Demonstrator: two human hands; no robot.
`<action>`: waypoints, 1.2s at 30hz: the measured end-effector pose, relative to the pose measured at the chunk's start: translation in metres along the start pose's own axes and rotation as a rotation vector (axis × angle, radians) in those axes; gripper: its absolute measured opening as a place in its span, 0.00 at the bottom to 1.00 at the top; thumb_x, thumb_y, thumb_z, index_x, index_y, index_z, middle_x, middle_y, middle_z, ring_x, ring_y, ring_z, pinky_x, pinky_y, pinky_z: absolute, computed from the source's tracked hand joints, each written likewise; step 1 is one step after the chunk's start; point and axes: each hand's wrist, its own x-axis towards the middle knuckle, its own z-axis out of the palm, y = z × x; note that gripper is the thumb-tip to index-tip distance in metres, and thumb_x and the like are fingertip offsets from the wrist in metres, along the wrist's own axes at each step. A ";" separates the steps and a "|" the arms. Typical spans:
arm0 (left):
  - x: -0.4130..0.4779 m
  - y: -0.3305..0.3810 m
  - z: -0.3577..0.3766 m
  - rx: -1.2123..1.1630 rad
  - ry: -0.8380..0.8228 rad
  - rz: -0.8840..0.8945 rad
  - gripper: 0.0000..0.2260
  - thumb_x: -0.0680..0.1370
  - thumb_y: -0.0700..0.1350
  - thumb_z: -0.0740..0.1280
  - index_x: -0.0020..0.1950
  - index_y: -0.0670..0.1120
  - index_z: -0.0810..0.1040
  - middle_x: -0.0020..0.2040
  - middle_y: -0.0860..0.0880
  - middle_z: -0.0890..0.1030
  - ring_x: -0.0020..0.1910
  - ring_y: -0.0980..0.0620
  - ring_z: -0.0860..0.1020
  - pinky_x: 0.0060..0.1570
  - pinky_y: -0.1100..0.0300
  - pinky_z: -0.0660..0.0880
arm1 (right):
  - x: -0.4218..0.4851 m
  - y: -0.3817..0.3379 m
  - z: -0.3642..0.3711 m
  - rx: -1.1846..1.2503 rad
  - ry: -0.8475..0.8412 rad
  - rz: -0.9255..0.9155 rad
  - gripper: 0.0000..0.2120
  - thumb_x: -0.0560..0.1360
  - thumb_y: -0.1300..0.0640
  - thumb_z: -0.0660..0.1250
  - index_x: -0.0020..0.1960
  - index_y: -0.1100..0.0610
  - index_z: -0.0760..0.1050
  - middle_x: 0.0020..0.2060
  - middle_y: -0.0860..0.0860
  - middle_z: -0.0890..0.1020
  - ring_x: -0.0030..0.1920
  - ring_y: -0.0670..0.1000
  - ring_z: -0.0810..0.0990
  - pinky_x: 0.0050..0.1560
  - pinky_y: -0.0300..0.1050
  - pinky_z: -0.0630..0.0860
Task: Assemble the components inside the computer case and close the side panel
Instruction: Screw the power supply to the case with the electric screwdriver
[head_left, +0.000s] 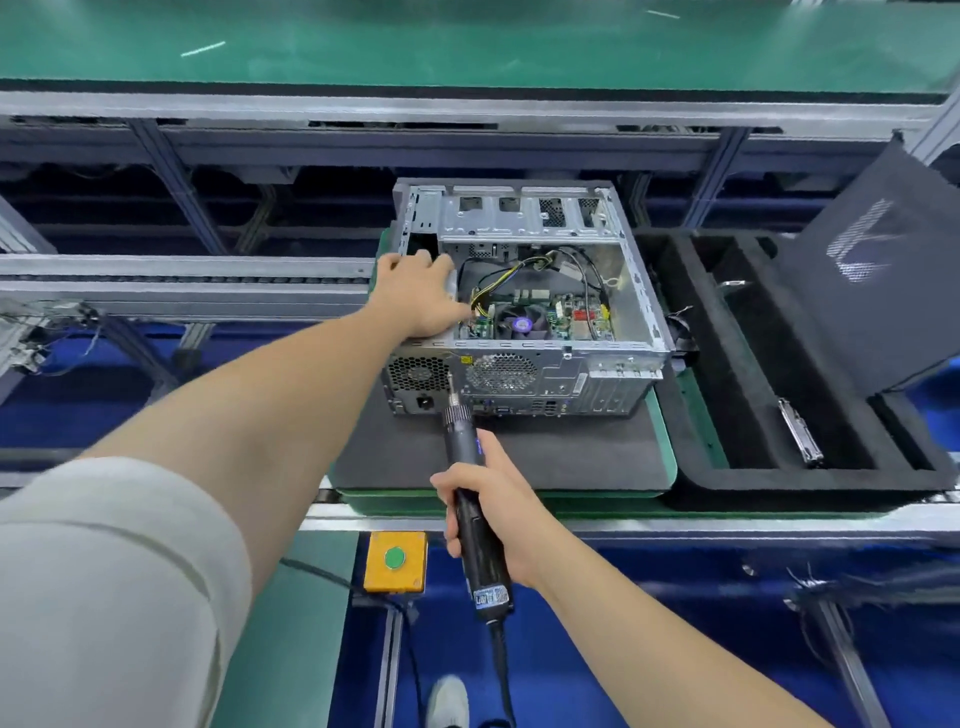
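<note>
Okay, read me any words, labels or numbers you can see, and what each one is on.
Nothing reads clearly.
Blue-white label on the electric screwdriver in the right hand: print too blurred.
Yellow sticker on the computer case rear: too small.
Purple sticker on the cooler fan: too small.
Striped mark on the dark panel: pattern, no letters.

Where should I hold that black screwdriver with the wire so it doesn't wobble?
Wrap your fingers round the thick middle of the screwdriver, from the side, as the right hand does. It's a long straight tube: the thin tip points at the computer case and the wire hangs off the back end, so leave both ends free.
</note>
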 end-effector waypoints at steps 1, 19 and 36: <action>0.001 0.000 0.005 0.000 0.037 0.002 0.36 0.71 0.74 0.56 0.70 0.51 0.69 0.59 0.46 0.73 0.63 0.43 0.72 0.69 0.43 0.60 | 0.000 0.002 0.001 -0.004 -0.010 -0.010 0.28 0.71 0.60 0.72 0.39 0.23 0.75 0.37 0.55 0.75 0.31 0.54 0.75 0.32 0.49 0.74; -0.020 -0.040 -0.019 -0.069 -0.258 0.269 0.65 0.49 0.59 0.74 0.83 0.63 0.45 0.76 0.43 0.58 0.76 0.44 0.57 0.75 0.44 0.51 | 0.009 0.000 0.011 0.007 0.030 -0.085 0.24 0.74 0.63 0.70 0.48 0.31 0.77 0.35 0.54 0.74 0.30 0.55 0.73 0.30 0.48 0.74; -0.028 -0.026 -0.011 -0.025 -0.181 0.271 0.66 0.56 0.79 0.72 0.84 0.57 0.43 0.79 0.40 0.54 0.81 0.40 0.48 0.78 0.37 0.41 | 0.016 -0.002 0.012 0.009 0.077 -0.061 0.34 0.73 0.64 0.70 0.71 0.36 0.67 0.36 0.55 0.74 0.30 0.55 0.73 0.30 0.48 0.74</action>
